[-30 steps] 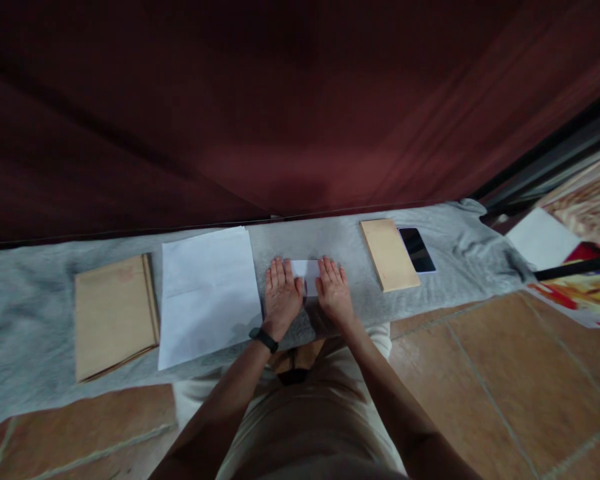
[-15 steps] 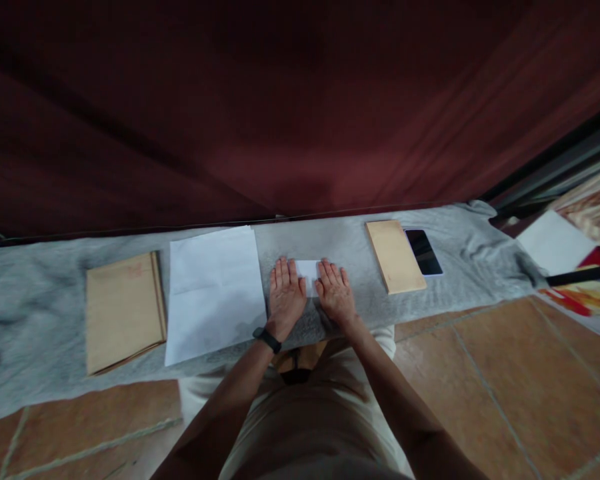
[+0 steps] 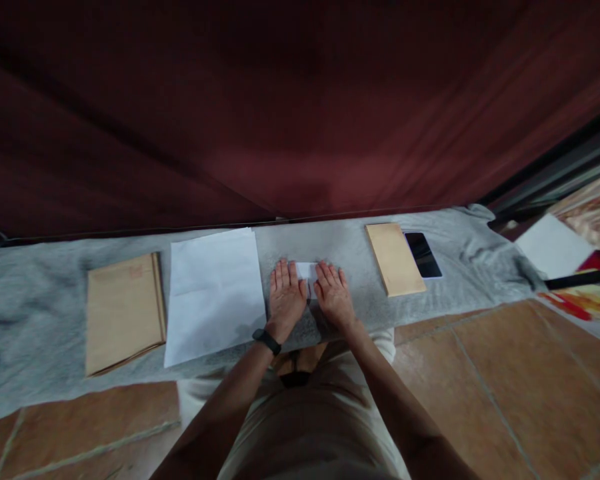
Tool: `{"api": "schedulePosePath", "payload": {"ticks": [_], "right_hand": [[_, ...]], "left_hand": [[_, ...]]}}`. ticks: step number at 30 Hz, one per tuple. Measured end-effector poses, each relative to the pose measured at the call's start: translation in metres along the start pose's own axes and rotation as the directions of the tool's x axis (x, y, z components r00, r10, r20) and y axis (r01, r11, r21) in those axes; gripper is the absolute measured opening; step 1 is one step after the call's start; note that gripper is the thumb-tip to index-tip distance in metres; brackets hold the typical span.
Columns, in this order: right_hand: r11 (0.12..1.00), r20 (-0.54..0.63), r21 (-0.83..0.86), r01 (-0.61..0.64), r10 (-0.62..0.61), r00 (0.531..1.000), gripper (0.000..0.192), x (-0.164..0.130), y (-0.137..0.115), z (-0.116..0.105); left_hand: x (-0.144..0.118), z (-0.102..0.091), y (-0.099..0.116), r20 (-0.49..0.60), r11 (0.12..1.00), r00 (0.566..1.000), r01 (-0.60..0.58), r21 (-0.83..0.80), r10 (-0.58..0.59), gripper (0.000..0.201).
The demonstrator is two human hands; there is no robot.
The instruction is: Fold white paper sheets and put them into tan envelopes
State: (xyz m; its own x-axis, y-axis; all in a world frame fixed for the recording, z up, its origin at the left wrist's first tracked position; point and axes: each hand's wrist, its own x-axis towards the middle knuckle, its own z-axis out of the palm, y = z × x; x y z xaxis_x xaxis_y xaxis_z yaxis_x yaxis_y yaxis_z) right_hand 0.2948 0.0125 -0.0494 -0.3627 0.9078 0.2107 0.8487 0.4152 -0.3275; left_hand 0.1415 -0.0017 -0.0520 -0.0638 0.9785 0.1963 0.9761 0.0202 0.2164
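Left hand: left hand lies flat, palm down, fingers straight and close together, gripping nothing; it presses the left part of the folded white paper. A black wristband sits on the wrist.
Right hand: right hand lies flat likewise, fingers extended side by side, holding nothing; it covers the right part of the same paper.
Folded white paper: middle of the grey cloth, under both hands, just right of the white sheet. Only a small strip shows between and beyond the fingertips; its full outline is hidden.
Writing: none legible. A faint reddish mark on the far end of the left brown envelope is too blurred to read.
White sheet: lies flat and unfolded, beside the left hand; no print visible.
Right brown envelope: right brown envelope lies plain-faced, well right of the hands, touching a phone with a dark screen.
Surface: cloth conceals what lies under it; tiled floor shows near.
Cut off: a white item and coloured printed material at far right run out of view.
Background: dark red curtain, details dim.
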Motion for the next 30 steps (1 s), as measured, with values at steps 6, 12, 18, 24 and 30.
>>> {"api": "schedulePosePath", "payload": {"ticks": [6,12,18,24,30], "right_hand": [[1.0,0.008,-0.016,0.011,-0.011,1.0,0.051,-0.002,-0.002,0.006],[0.998,0.011,-0.05,-0.033,0.034,0.999,0.053,-0.005,0.006,0.003],[0.997,-0.012,-0.056,-0.051,0.05,0.999,0.052,-0.009,0.013,-0.001],[1.0,-0.045,-0.012,-0.017,0.017,0.999,0.052,-0.001,0.003,-0.001],[1.0,-0.004,0.011,0.005,-0.005,1.0,0.05,0.002,-0.007,0.007]], "left_hand": [[-0.001,-0.002,0.0,0.009,1.0,1.0,0.0,0.008,0.0,0.061],[0.0,-0.001,0.0,0.006,1.0,1.0,0.004,0.014,-0.004,0.061],[0.0,0.001,0.0,0.004,1.0,1.0,0.009,-0.01,-0.009,0.062],[0.0,-0.002,0.001,0.008,1.0,1.0,0.011,0.001,-0.011,0.061],[0.0,-0.003,0.001,0.005,1.0,1.0,0.004,0.001,-0.004,0.061]]}}
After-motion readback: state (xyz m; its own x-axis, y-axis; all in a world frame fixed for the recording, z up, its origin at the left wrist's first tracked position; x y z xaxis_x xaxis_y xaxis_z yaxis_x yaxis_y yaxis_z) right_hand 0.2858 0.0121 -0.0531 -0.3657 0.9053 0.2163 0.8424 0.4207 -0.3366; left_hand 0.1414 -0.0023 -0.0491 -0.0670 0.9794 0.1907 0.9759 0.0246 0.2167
